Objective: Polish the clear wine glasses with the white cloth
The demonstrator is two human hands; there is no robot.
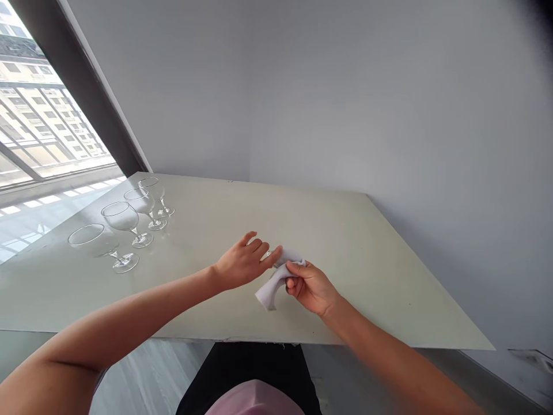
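My right hand [311, 288] is closed on a white cloth [272, 288], pinched between thumb and fingers. One end of the cloth hangs down over the table, while another part is bunched up near my left fingertips. My left hand [247, 262] is beside the cloth, back of the hand up. Its middle fingers are curled, one finger sticks out, and another reaches to the cloth. A small clear glint shows by the left fingers; what they hold is hidden.
Several clear stemmed glasses stand in a row on the left of the pale table [367, 276]; the nearest glass [125, 263] is closest to my left forearm. Grey walls [389, 104] border the table behind and right. A window [47, 104] is at left.
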